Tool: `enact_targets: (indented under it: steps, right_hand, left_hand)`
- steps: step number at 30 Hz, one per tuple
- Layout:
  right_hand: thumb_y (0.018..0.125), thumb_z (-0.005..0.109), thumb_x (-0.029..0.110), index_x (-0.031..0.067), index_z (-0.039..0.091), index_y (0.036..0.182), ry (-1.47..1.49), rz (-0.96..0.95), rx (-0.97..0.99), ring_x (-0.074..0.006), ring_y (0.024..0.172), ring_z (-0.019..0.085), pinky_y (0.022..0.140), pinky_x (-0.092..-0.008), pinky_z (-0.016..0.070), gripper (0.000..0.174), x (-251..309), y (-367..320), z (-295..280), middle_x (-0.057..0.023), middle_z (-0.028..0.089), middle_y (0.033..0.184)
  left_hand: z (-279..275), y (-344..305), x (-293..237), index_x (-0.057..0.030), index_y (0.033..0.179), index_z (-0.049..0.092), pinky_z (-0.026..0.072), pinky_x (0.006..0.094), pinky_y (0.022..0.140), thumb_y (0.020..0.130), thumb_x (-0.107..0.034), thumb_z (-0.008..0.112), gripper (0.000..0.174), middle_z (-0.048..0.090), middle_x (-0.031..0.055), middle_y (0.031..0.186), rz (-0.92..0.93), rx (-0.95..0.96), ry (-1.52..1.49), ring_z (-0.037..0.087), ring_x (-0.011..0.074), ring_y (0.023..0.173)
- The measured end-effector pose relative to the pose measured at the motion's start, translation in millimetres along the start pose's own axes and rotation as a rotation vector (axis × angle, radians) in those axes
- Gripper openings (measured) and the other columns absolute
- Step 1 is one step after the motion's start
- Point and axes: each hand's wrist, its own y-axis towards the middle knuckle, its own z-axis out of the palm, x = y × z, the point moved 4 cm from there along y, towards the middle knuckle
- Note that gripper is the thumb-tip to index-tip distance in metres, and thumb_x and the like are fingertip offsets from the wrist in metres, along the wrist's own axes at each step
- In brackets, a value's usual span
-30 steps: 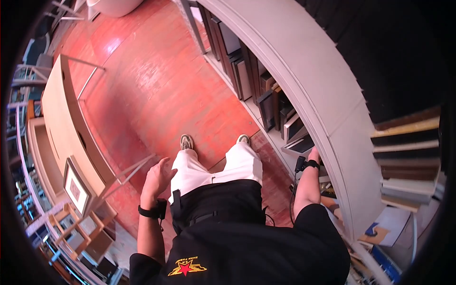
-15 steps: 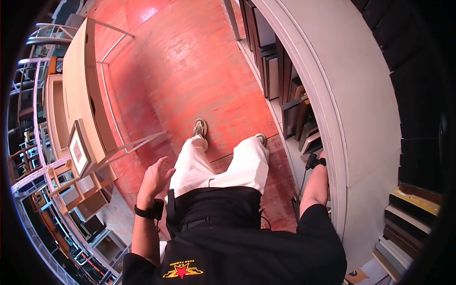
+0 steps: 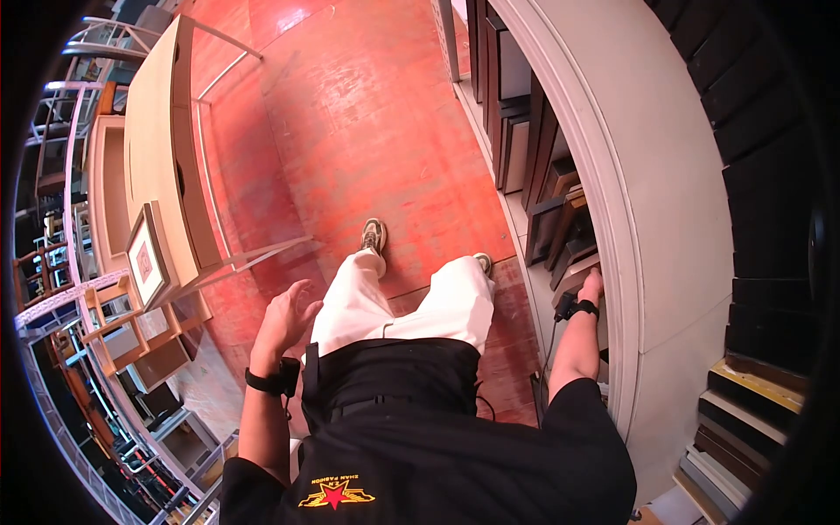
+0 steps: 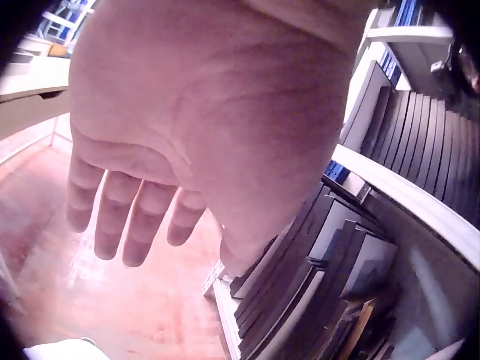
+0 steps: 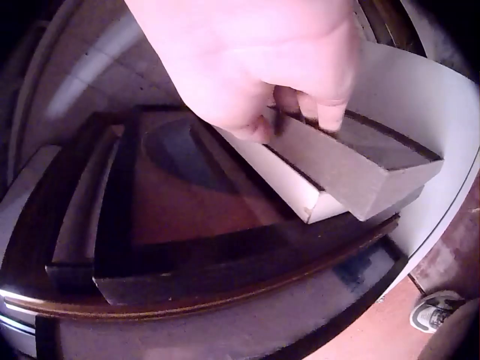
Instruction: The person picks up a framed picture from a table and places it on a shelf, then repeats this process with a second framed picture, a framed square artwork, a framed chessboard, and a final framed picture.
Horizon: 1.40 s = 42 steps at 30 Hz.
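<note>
In the right wrist view, my right hand (image 5: 259, 64) pinches a pale grey, box-edged frame (image 5: 360, 176) between thumb and fingers. A white-edged frame (image 5: 289, 180) lies against it, with a dark frame (image 5: 172, 262) beside them. The head view has the right hand (image 3: 592, 287) inside the low shelf, by the leaning frames (image 3: 573, 254). My left hand (image 3: 289, 319) is held out above the floor, holding nothing; its palm and extended fingers fill much of the left wrist view (image 4: 202, 112).
A pale shelf top (image 3: 665, 236) curves along the right, with dark frames (image 3: 516, 131) upright beneath it. At left stand a wooden desk (image 3: 157, 149) and a small framed picture (image 3: 147, 260) leaning on it. Red floor (image 3: 367, 131) lies between them.
The head view has shifted, moving the desk and shelf rightward in it. The right hand, mostly hidden behind the shelf edge half a second ago, now shows more. The left hand stays raised and empty.
</note>
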Motion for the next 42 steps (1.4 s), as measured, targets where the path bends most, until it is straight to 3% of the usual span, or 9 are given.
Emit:
enact_targets:
  steps: [6,11,14,16,20,26,32,36,42]
  right_hand:
    - [0.083,0.058,0.021,-0.0011,0.043,0.131,-0.195,0.018,0.067,-0.0229,0.073,0.058,0.059,-0.0352,0.0476,0.054,3.6,-80.3,0.4,-0.0154,0.060,0.103]
    - [0.077,0.059,0.025,-0.0083,0.049,0.125,-0.569,-0.021,0.292,-0.0375,0.123,0.046,0.103,-0.0380,0.0363,0.059,28.4,-155.8,-5.1,-0.0274,0.049,0.129]
    - [0.078,0.059,0.019,-0.0078,0.057,0.115,-0.575,-0.049,0.494,-0.0327,0.113,0.055,0.096,-0.0363,0.0427,0.045,24.2,-173.4,10.2,-0.0240,0.060,0.117]
    - [0.080,0.055,0.011,-0.0009,0.063,0.087,-0.452,-0.170,0.540,-0.0122,0.066,0.057,0.057,-0.0251,0.0433,0.016,12.2,-172.3,36.8,-0.0048,0.064,0.076]
    - [0.081,0.055,0.012,-0.0013,0.061,0.106,-0.437,-0.211,0.814,-0.0103,0.065,0.058,0.055,-0.0235,0.0428,0.028,149.6,-282.4,85.0,-0.0057,0.065,0.079]
    - [0.084,0.058,0.015,-0.0069,0.054,0.117,-0.501,-0.793,1.163,-0.0124,0.071,0.061,0.065,-0.0260,0.0492,0.040,264.0,-374.1,178.8,-0.0105,0.066,0.083]
    - [0.087,0.057,0.011,-0.0049,0.056,0.117,-0.334,-0.741,1.279,-0.0115,0.078,0.061,0.070,-0.0262,0.0497,0.034,344.9,-486.2,214.2,-0.0082,0.065,0.085]
    - [0.087,0.059,0.010,-0.0051,0.056,0.116,-0.361,-0.815,1.297,-0.0108,0.077,0.061,0.070,-0.0254,0.0499,0.033,358.5,-553.6,227.4,-0.0073,0.064,0.086]
    - [0.087,0.058,0.008,-0.0055,0.056,0.116,-0.492,-0.901,1.316,-0.0135,0.082,0.063,0.072,-0.0268,0.0512,0.033,374.1,-640.9,238.7,-0.0116,0.066,0.089]
  left_hand:
    - [0.0,-2.1,1.8,-0.0012,0.118,0.054,0.0491,0.0425,0.084,0.082,-0.025,0.067,0.045,0.063,0.0248,0.103,-0.046,0.010,-0.086,0.060,0.0389,0.099]
    - [-0.7,-8.4,17.7,-0.0019,0.118,0.054,0.0490,0.0442,0.083,0.081,-0.030,0.067,0.048,0.063,0.0239,0.101,-0.005,-0.056,-0.169,0.060,0.0400,0.098]
    - [-5.8,-11.3,25.5,-0.0028,0.119,0.054,0.0494,0.0442,0.083,0.081,-0.032,0.067,0.050,0.064,0.0228,0.101,0.007,-0.112,-0.206,0.060,0.0389,0.098]
    - [-11.3,-13.1,28.8,-0.0033,0.119,0.054,0.0485,0.0443,0.085,0.082,-0.034,0.066,0.050,0.064,0.0227,0.102,-0.018,-0.130,-0.261,0.060,0.0382,0.100]
    - [-19.2,-18.2,35.3,-0.0022,0.119,0.054,0.0474,0.0440,0.088,0.082,-0.036,0.064,0.051,0.063,0.0234,0.107,-0.054,-0.191,-0.312,0.059,0.0377,0.103]
    - [-37.4,-34.4,57.4,-0.0005,0.117,0.056,0.0495,0.0398,0.085,0.083,-0.032,0.064,0.047,0.065,0.0211,0.104,-0.115,-0.269,-0.471,0.062,0.0346,0.099]
    - [-41.9,-18.5,185.9,-0.0013,0.118,0.056,0.0529,0.0316,0.070,0.085,-0.026,0.065,0.042,0.067,0.0127,0.088,-0.244,-0.748,-0.721,0.065,0.0195,0.075]
    - [-51.3,-10.4,300.9,-0.0022,0.132,0.040,0.0476,0.0218,0.053,0.090,-0.027,0.060,0.052,0.062,0.0079,0.087,-0.533,-0.954,-1.430,0.059,0.0128,0.066]
    - [-68.2,11.0,437.2,-0.0043,0.142,0.023,0.0473,0.0478,0.079,0.088,-0.049,0.055,0.077,0.041,0.0131,0.132,-0.887,-1.122,-1.674,0.050,0.0274,0.107]
